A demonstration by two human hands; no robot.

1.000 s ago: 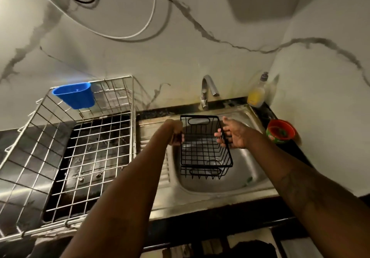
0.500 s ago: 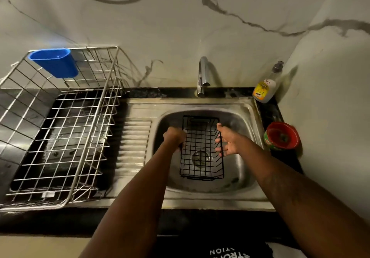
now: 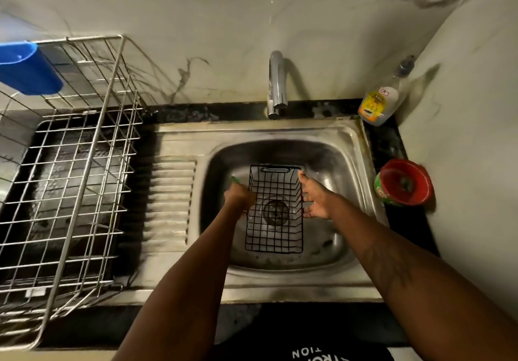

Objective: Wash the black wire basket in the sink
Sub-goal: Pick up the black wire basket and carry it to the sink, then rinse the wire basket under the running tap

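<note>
The left grip (image 3: 239, 201) is curled round the left rim of the black wire basket (image 3: 276, 237), clamped on the wire. The right grip (image 3: 318, 201) is spread, fingers straight, laid against the basket's right wall and clasping nothing. The basket sits upright, low in the bowl of the steel sink (image 3: 280, 133), right over the drain (image 3: 276, 212), which shows through its mesh floor. I cannot tell whether it rests on the bowl or hangs just above it.

No water shows at the tap (image 3: 277, 83), so the washing proper looks not yet begun. It would be best done by keeping the left clamp on the rim, since a light wire frame will likely skid on wet steel. The free right grip can then go for the tap, or for the dish soap bottle (image 3: 377, 104) at the far right. Turning the basket under the stream should reach the wire crossings, where grime tends to lodge.

Counted:
- one basket, one sink, one drain, one tap
- one soap bottle and one red tub (image 3: 403, 182) on the surface to the right
- one steel dish rack (image 3: 70, 178) on the left, holding one blue caddy (image 3: 26, 67)
- two grips
- one small green thing (image 3: 235, 179) by the left grip, too blurred to name
</note>
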